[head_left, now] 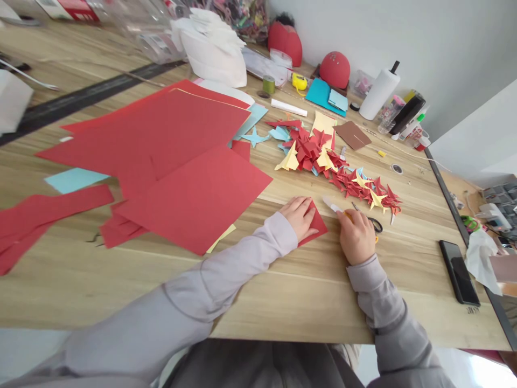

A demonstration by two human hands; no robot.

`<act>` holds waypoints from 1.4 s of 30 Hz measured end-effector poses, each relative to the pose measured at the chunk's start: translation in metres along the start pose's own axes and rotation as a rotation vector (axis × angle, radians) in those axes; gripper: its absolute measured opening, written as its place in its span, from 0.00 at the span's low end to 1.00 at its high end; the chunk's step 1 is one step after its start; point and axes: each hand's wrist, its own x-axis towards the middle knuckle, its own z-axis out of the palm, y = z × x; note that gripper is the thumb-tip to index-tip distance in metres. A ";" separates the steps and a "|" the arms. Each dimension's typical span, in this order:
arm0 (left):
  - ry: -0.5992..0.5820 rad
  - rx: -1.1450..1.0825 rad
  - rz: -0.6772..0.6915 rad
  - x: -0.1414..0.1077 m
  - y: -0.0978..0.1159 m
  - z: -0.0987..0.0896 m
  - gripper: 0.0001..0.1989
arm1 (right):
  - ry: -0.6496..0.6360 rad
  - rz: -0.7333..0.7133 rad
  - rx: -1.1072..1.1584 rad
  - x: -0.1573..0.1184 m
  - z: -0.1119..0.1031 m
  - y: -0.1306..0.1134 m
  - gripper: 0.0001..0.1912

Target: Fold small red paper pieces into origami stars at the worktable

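My left hand (299, 218) lies flat on a small piece of red paper (318, 229), its fingers spread over it and pressing it to the table. The paper looks folded, though the hand covers much of it. Just to the right, my right hand (357, 237) is closed around a yellow-handled knife (332, 205), whose pale, flat blade points toward the paper without touching it. Scissors (376, 224) with black and orange handles lie partly hidden behind the right hand. Beyond both hands spreads a heap of folded paper stars (309, 148) in red, yellow and light blue.
Large red paper sheets (197, 199) are stacked on the left, with red strips (52, 210) beside them. A phone (459, 272) lies near the right edge. Toward the wall stand a white paper roll (379, 94), a yellow tape measure (299, 82) and a white tissue holder (214, 59).
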 end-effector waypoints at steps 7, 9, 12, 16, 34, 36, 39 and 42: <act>0.056 -0.035 0.044 -0.003 -0.004 -0.003 0.33 | 0.090 0.215 -0.098 -0.022 -0.013 0.033 0.12; 0.066 -0.061 0.058 -0.004 -0.002 -0.011 0.41 | 0.095 0.268 -0.135 -0.025 -0.012 0.036 0.11; 0.060 -0.091 0.075 -0.005 0.003 -0.022 0.44 | 0.132 0.294 -0.160 -0.027 -0.007 0.036 0.11; 0.018 -0.082 0.062 -0.006 0.008 -0.029 0.33 | 0.111 0.316 -0.177 -0.027 -0.004 0.037 0.12; 0.287 -0.337 0.112 -0.008 0.010 -0.024 0.11 | -0.064 -0.102 0.390 -0.010 -0.009 -0.017 0.16; 0.321 -0.339 0.075 -0.007 0.009 -0.025 0.11 | -0.070 -0.091 0.423 -0.010 -0.006 -0.015 0.16; 0.346 -0.307 0.039 -0.005 0.002 -0.025 0.11 | -0.076 -0.132 0.465 -0.011 -0.003 -0.012 0.16; 0.352 -0.211 -0.036 -0.003 -0.006 -0.022 0.11 | -0.062 -0.191 0.482 -0.011 0.000 -0.015 0.11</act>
